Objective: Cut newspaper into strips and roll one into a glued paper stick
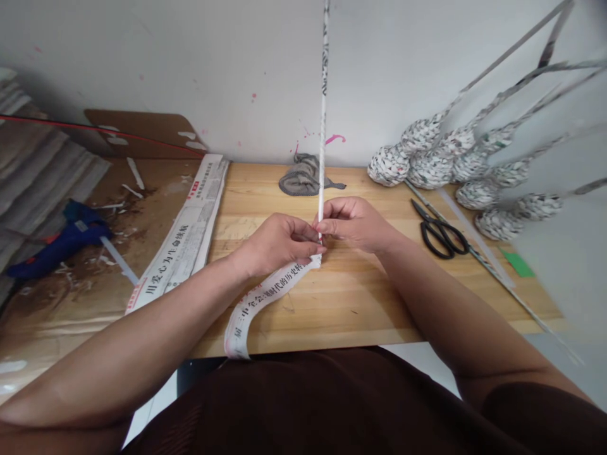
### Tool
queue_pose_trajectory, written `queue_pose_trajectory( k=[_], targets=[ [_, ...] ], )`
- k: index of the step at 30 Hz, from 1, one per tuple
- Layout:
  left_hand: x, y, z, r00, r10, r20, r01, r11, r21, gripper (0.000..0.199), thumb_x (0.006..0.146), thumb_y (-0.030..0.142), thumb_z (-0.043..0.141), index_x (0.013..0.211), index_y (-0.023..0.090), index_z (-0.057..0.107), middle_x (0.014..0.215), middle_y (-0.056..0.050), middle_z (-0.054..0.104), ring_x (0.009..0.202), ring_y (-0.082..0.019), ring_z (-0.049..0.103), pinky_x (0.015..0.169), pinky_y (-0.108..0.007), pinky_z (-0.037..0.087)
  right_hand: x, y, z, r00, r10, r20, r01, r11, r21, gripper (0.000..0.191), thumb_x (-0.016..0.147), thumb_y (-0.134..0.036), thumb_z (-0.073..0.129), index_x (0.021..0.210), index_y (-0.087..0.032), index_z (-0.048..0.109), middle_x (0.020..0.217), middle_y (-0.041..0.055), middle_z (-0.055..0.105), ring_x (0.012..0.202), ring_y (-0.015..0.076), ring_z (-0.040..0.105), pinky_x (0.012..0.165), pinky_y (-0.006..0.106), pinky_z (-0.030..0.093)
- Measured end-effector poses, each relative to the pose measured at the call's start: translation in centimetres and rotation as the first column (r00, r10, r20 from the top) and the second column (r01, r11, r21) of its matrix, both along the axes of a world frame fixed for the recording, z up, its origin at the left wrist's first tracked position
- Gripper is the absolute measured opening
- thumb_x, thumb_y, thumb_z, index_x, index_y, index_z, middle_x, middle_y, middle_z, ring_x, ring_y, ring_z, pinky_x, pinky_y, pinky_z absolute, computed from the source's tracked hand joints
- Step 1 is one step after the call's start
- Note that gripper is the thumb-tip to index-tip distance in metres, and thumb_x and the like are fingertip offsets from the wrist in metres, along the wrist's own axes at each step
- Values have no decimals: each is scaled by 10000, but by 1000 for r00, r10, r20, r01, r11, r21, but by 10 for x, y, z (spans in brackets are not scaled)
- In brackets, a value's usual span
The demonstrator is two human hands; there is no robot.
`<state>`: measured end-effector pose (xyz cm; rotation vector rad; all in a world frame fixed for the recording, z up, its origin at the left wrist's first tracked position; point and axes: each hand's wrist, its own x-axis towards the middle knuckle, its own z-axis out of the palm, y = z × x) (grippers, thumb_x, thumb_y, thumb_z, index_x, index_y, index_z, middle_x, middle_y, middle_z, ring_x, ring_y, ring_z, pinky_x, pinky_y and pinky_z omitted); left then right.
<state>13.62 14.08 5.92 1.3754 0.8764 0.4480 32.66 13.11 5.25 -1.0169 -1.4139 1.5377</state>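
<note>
Black Chinese letters ran along the newspaper strip (270,291); "三中全会" and "时代的历史" could be read, with small red print near them. The strip curved from the hands toward seven o'clock, down to the table's near edge. At nine o'clock, a bundle of long newspaper pieces (184,215) said "爱心为生命续航" in big black letters. Its red and black print higher up was too small to read.

The thin rolled paper stick (323,95) was in the middle, pointing up to twelve o'clock, with its low end at the hands. The right hand (355,224) pinched it near that end, thumb and finger close together. The left hand (279,246) had a narrow pinch too, at the meeting place of stick and strip.

The table (370,297) was light wood with stripes. A gray cloth (301,175) lay just behind the stick, at about eleven o'clock. Black scissors (439,230) lay shut at three o'clock. At two o'clock sat a bunch of woven paper balls (389,165) with long stems. Messy brown cardboard (165,167) lay at ten o'clock, and a blue glue gun (61,237) at nine. The wall (213,63) was pale, with pink paint spots.
</note>
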Motion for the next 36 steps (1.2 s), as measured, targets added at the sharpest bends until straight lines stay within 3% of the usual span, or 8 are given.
queue_pose_trajectory(
  k=[7,13,17,22,27,30,36],
  targets=[
    [0,1,-2,999,7,42,-3,997,-74,80,706,205,788,773,163,774,720,-32,705,581,-97,595,544,-204,499,-6,-1,-1,996,-83,-34,83,997,-1,345,645,-393,871,687,-174,608,603,-38,614,547,91,560,521,226,461],
    [-3,13,-1,978,198,66,-184,967,-176,154,645,214,829,759,137,759,720,-47,713,592,-114,626,513,-200,503,-10,-2,-2,981,-182,69,181,983,32,383,780,-536,736,756,-169,628,683,19,686,575,96,594,432,187,376],
    [-8,23,-1,962,245,123,-220,958,-187,206,609,228,856,759,125,759,720,-52,722,624,-126,651,507,-184,485,-9,-2,-6,972,-88,217,112,988,-104,348,791,-499,742,830,-171,630,767,52,723,637,124,655,412,178,357],
    [-11,26,-1,965,226,132,-209,969,-130,202,632,242,840,786,134,765,746,-55,736,620,-127,648,480,-186,446,-12,-3,-12,982,-13,190,40,990,-137,256,804,-404,738,823,-164,649,764,40,714,631,109,638,433,184,364],
    [-12,26,-2,972,209,109,-206,978,-41,162,669,246,808,770,131,757,708,-35,710,568,-94,600,450,-169,418,-16,-5,-14,975,-35,218,52,996,-75,251,806,-393,726,775,-157,647,670,1,663,529,76,539,446,205,342],
    [-11,25,-3,971,222,87,-223,975,3,129,701,240,774,773,136,750,702,-30,696,536,-84,575,435,-170,410,-17,-5,-17,966,-53,252,56,998,-7,275,809,-418,715,759,-163,626,670,-1,649,559,90,539,499,226,371],
    [-10,26,-8,975,207,75,-210,977,31,142,703,270,771,753,145,724,717,-29,676,575,-99,582,415,-161,412,-19,-8,-19,938,-115,327,66,986,156,309,843,-370,652,650,-188,495,613,-43,513,555,86,454,523,240,323]
  ],
)
